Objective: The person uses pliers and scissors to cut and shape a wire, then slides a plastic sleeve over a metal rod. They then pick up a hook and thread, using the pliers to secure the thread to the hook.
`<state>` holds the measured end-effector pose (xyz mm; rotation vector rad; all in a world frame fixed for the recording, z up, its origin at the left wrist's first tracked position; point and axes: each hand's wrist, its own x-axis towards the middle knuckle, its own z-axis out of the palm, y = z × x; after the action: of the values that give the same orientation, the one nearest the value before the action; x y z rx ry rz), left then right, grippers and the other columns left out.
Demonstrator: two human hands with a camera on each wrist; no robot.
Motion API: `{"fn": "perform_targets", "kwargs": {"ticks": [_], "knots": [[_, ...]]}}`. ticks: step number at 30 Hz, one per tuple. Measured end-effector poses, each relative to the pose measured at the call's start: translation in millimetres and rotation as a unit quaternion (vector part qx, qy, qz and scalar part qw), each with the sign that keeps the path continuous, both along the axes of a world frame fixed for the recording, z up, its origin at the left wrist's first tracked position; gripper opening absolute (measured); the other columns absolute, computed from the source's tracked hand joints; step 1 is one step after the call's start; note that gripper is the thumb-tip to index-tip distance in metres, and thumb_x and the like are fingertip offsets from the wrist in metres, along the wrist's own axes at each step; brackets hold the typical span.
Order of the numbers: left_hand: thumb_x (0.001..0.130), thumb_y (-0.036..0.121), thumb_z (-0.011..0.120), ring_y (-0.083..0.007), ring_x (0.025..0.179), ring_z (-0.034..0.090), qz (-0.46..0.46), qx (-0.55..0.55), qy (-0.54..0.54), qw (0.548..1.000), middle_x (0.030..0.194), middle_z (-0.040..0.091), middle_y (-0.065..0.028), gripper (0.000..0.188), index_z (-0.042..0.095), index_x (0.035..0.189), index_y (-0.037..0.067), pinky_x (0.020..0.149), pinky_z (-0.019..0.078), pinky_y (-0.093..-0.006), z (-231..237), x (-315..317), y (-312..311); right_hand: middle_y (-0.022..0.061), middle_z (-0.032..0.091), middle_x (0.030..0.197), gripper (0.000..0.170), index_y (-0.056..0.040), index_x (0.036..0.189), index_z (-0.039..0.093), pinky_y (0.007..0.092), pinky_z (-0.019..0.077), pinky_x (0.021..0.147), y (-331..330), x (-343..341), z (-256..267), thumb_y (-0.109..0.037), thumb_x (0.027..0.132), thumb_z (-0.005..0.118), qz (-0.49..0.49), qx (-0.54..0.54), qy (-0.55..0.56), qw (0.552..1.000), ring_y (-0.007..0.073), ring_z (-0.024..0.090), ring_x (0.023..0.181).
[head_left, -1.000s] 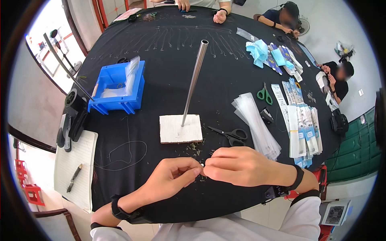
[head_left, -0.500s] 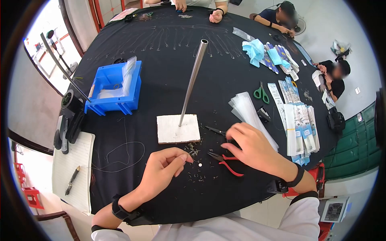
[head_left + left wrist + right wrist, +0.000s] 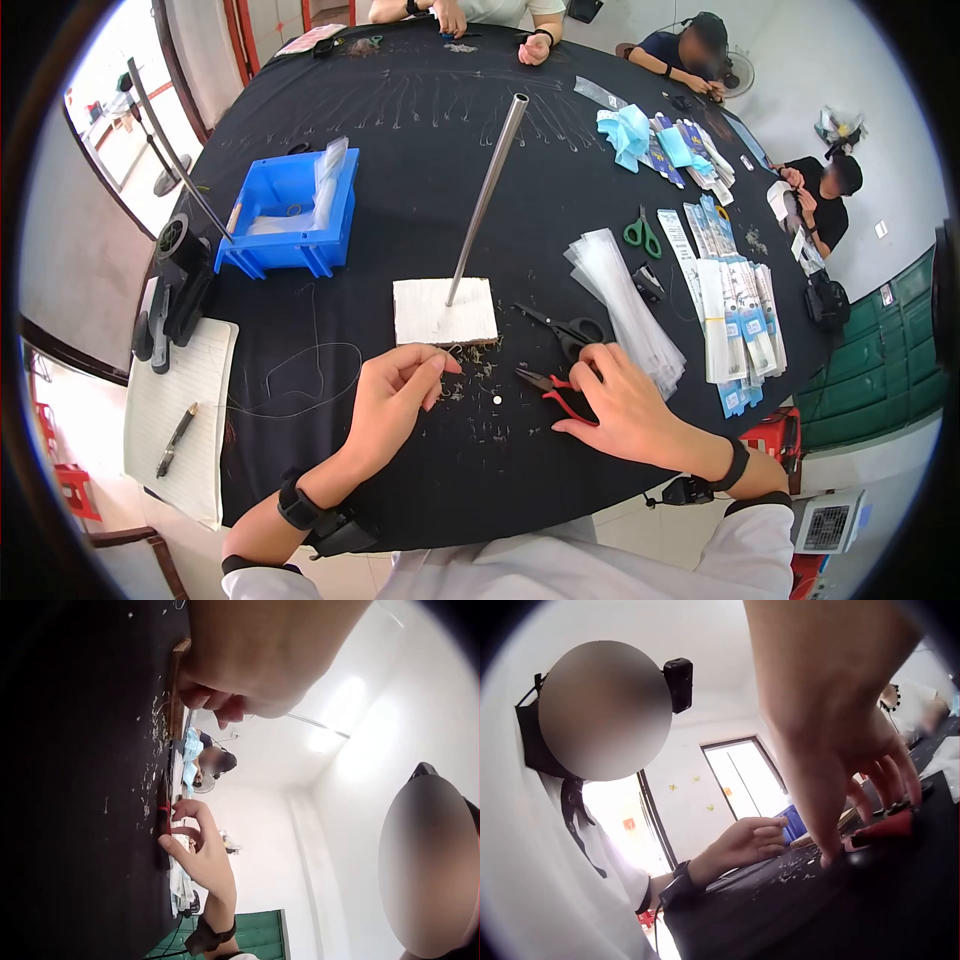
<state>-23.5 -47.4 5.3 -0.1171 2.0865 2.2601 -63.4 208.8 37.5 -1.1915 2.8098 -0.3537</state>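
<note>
My left hand [image 3: 388, 402] pinches a thin pale looped line [image 3: 455, 351] between thumb and forefinger, just in front of the white block [image 3: 445, 311] that bears an upright metal rod [image 3: 485, 195]. My right hand [image 3: 632, 405] is at the red-handled pliers [image 3: 566, 396], thumb on the near handle and fingers over the far one. In the right wrist view its fingertips reach down around the red handle [image 3: 889, 827]. The pliers lie on the black cloth with their nose toward the left. A small white disc [image 3: 497, 400] lies between the hands, among scattered clippings [image 3: 480, 368].
Black scissors [image 3: 565, 328] lie behind the pliers, green scissors [image 3: 642, 232] farther back. Clear plastic sleeves [image 3: 630, 315] and printed packets [image 3: 735, 320] are at right. At left are a blue bin [image 3: 335, 225], a notepad [image 3: 200, 450] and a pen [image 3: 177, 440]. Other people sit around the table.
The hands, together at first, have parted. My right hand has moved right and down onto the pliers; my left has drawn left and toward the block with the line. The white disc is now on the cloth.
</note>
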Motion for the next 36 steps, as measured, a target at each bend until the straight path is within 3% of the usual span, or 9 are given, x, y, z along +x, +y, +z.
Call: {"fn": "perform_targets", "kwargs": {"ticks": [5,6,9,13,17,20,22,28,36], "knots": [[0.093,0.012,0.051,-0.0026,0.053,0.038,-0.001,0.009,0.028,1.0,0.056,0.045,0.0031,0.021,0.065,0.087,-0.003,0.049,0.0269,-0.02,-3.4,1.3,-1.0,0.0102,0.051,0.096,0.019,0.0002,0.077,0.059,0.0329,0.0442,0.067,7.8,-0.2,-10.9,-0.016,0.075,0.07,0.055,-0.019,0.017,0.998,0.0234,0.051,0.087],[0.092,0.013,0.051,-0.003,0.052,0.038,0.0,0.009,0.031,0.999,0.056,0.045,0.0027,0.021,0.064,0.087,-0.003,0.049,0.0269,-0.0202,-2.6,1.6,0.0,0.0093,0.053,0.094,0.018,0.0009,0.078,0.06,0.0316,0.0435,0.066,8.2,-4.1,-9.0,-0.015,0.077,0.069,-0.006,-0.059,-0.085,0.995,0.0204,0.051,0.084],[0.092,0.013,0.051,-0.0035,0.052,0.038,-0.007,0.002,0.031,0.999,0.056,0.046,0.0022,0.022,0.064,0.086,-0.003,0.049,0.0273,-0.0204,-3.2,4.6,3.0,0.0047,0.059,0.089,0.017,0.0024,0.085,0.063,0.025,0.0404,0.069,2.4,-21.6,2.8,-0.015,0.083,0.064,-0.143,-0.178,-0.343,0.911,0.0084,0.051,0.077],[0.092,0.013,0.051,-0.0035,0.052,0.039,0.002,0.005,0.041,0.999,0.056,0.046,0.002,0.022,0.064,0.086,-0.004,0.05,0.028,-0.0204,-7.5,6.3,9.7,0.0042,0.06,0.091,0.024,0.0025,0.084,0.063,0.0238,0.0414,0.076,-21.2,-23.0,-0.4,-0.021,0.089,0.06,-0.078,-0.319,-0.38,0.865,0.0109,0.055,0.082],[0.092,0.011,0.05,-0.0033,0.052,0.039,0.035,-0.001,0.052,0.998,0.057,0.046,0.0021,0.021,0.064,0.086,-0.004,0.05,0.0284,-0.0202,-7.7,3.7,6.8,0.0152,0.061,0.103,0.033,0.0062,0.091,0.064,0.0307,0.0441,0.088,-39.2,-42.6,-10.2,-0.022,0.096,0.048,-0.054,-0.434,-0.547,0.714,0.0168,0.057,0.1],[0.092,0.01,0.049,-0.0031,0.052,0.039,0.046,-0.003,0.043,0.998,0.057,0.046,0.0023,0.021,0.063,0.086,-0.005,0.05,0.0282,-0.0199,-8.4,3.3,6.7,0.0175,0.06,0.111,0.034,0.0065,0.101,0.064,0.0311,0.0435,0.089,-46.7,-44.6,-10.7,-0.023,0.096,0.048,-0.062,-0.451,-0.516,0.726,0.0177,0.057,0.102],[0.092,0.01,0.049,-0.0029,0.052,0.039,0.056,-0.021,0.057,0.997,0.057,0.046,0.0024,0.021,0.063,0.086,-0.005,0.05,0.0284,-0.0197,-9.8,1.9,6.6,0.0116,0.06,0.117,0.031,0.0023,0.107,0.065,0.0286,0.0403,0.094,-45.5,-41.6,-19.4,-0.022,0.095,0.05,-0.053,-0.391,-0.47,0.79,0.0169,0.055,0.109],[0.092,0.007,0.049,-0.0021,0.051,0.041,0.066,-0.055,0.077,0.993,0.055,0.047,0.0025,0.019,0.064,0.087,-0.004,0.047,0.0297,-0.0198,-11.8,1.1,5.2,0.0052,0.059,0.1,0.019,0.0001,0.099,0.068,0.0273,0.0429,0.083,-48.8,-30.3,-38.1,-0.013,0.09,0.057,-0.02,-0.369,-0.186,0.911,0.0132,0.056,0.093],[0.089,0.007,0.052,-0.0026,0.051,0.045,0.001,-0.118,0.093,0.989,0.054,0.051,-0.0003,0.015,0.064,0.086,-0.002,0.047,0.0338,-0.0203,-15.6,4.8,10.5,0.0043,0.055,0.099,0.02,-0.0012,0.1,0.067,0.0246,0.0447,0.076,-58.9,-17.0,-30.8,-0.009,0.082,0.068,-0.012,-0.381,-0.27,0.884,0.0107,0.056,0.086]]}}
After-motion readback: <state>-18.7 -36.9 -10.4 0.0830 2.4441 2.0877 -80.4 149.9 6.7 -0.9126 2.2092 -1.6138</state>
